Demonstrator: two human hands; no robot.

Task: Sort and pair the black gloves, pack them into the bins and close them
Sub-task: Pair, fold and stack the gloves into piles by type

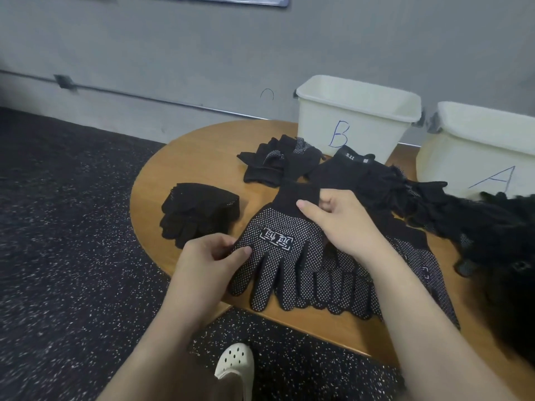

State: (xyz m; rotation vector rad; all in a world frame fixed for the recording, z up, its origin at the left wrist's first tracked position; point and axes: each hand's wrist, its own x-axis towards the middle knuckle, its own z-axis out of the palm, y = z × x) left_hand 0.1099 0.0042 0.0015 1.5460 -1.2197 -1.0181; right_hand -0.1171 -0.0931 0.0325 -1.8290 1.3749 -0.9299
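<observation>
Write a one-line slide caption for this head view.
Both hands hold a dotted glove before bins B and A.

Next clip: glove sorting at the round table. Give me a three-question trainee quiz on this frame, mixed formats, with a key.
1. True or false: the left hand pinches the thumb-side edge of the dotted glove.
2. Multiple choice: which part of that glove does the right hand grip? A) fingertips B) cuff C) printed label
3. Fill in: the bin standing behind the gloves, left of bin A, is marked with the letter ___.

Key: 1 true; 2 B; 3 B.
</observation>
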